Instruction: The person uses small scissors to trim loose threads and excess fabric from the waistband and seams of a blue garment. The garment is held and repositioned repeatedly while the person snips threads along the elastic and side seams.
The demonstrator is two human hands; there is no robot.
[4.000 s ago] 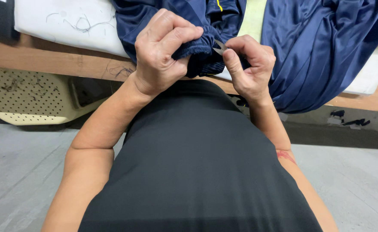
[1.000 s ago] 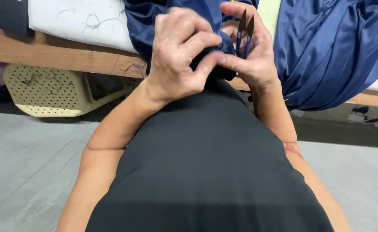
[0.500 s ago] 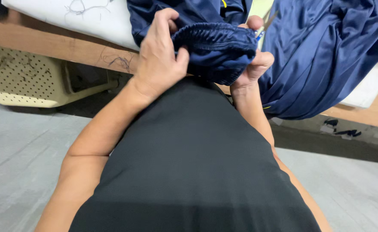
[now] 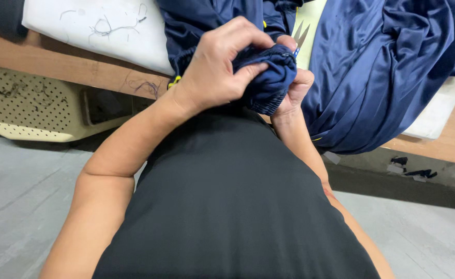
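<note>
Left hand (image 4: 220, 70) clamps down on the bunched navy garment cuff (image 4: 269, 77) at top centre; right hand (image 4: 294, 85) cups it from beneath, fingers curled around small thread snips (image 4: 300, 37), above the wooden counter (image 4: 57, 64).

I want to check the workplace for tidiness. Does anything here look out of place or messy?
Yes, slightly. Loose dark thread scraps lie scattered on the white pad at the table's edge. More cling to the perforated beige plastic basket below. Nothing looks damaged or spilled.
</note>
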